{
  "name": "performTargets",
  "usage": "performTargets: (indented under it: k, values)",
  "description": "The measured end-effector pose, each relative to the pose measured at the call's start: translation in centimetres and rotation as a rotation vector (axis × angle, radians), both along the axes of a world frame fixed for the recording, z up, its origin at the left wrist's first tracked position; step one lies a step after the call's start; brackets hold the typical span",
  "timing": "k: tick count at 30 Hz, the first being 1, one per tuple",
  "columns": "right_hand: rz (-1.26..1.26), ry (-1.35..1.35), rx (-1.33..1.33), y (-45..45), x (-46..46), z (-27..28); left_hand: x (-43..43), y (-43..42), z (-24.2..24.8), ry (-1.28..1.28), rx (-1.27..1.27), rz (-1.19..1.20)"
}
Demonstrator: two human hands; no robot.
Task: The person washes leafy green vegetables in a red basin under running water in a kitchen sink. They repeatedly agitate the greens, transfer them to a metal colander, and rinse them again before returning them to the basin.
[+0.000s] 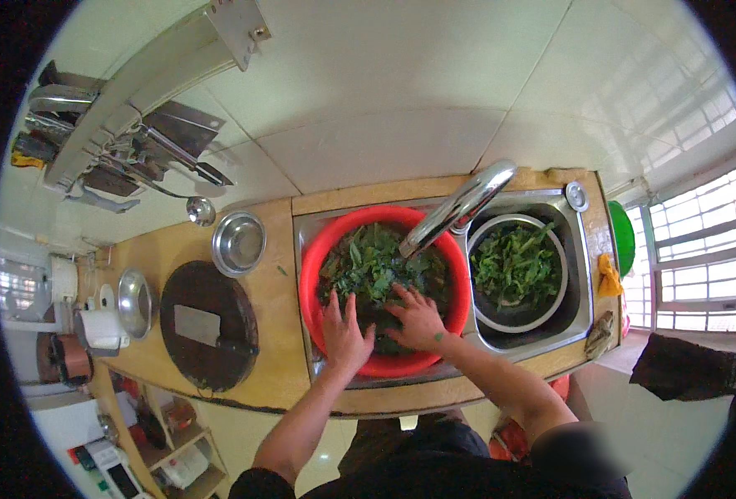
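A large red plastic basin (308, 293) sits over the left bowl of the sink, holding leafy greens (374, 256) in water. Both hands reach into it from the near side. My left hand (346, 334), fingers apart, is at the near left of the basin, its fingertips by the leaves. To its right, my right hand (419, 319) spreads its fingers over the greens, with a bit of leaf stuck near the wrist. Neither hand visibly grips anything. A chrome faucet (458, 209) leans over the basin's far right side.
In the right sink bowl (583, 274), a round, pale-rimmed container (561, 293) holds more greens (517, 265). Leftward on the counter are a steel bowl (239, 243) and a round chopping board (187, 287) with a cleaver (198, 325). A ladle (201, 211) hangs from the wall rack.
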State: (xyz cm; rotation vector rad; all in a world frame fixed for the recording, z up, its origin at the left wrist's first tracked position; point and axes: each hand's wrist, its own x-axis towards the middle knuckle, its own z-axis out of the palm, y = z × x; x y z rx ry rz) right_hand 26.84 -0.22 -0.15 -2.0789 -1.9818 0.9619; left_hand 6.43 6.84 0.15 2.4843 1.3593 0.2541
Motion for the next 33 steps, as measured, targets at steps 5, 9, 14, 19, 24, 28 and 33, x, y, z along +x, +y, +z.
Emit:
performTargets:
  k: [5,9,14,19,24,28,33]
  values:
    - [-0.449,0.011,-0.171,-1.7,-1.5,-1.9,1.1,-3.3,-1.4,0.303,-0.583,0.051]
    - [-0.423,0.16,-0.11,0.5,-3.1,-5.3,3.5,-1.2,-3.1,0.323,-0.708,0.015]
    - [-0.53,0.017,0.037,4.1,0.8,-3.7,4.3,3.2,-1.4,0.101,-0.391,0.046]
    - [-0.498,-0.133,0.146,4.7,-0.3,-1.6,5.0,5.4,-1.9,0.099,0.037,-0.216]
    - [-0.088,-0.287,-0.017,1.1,-0.8,-2.9,3.0,5.5,-2.7,0.546,-0.34,-0.252]
    - [-0.272,-0.314,0.077,-0.1,-1.0,-2.8,1.1,4.8,-1.7,0.462,-0.108,-0.098]
    - [0.02,-0.142,-0.047,-0.5,-2.2,-0.3,2.1,3.8,-1.0,0.49,-0.221,-0.295]
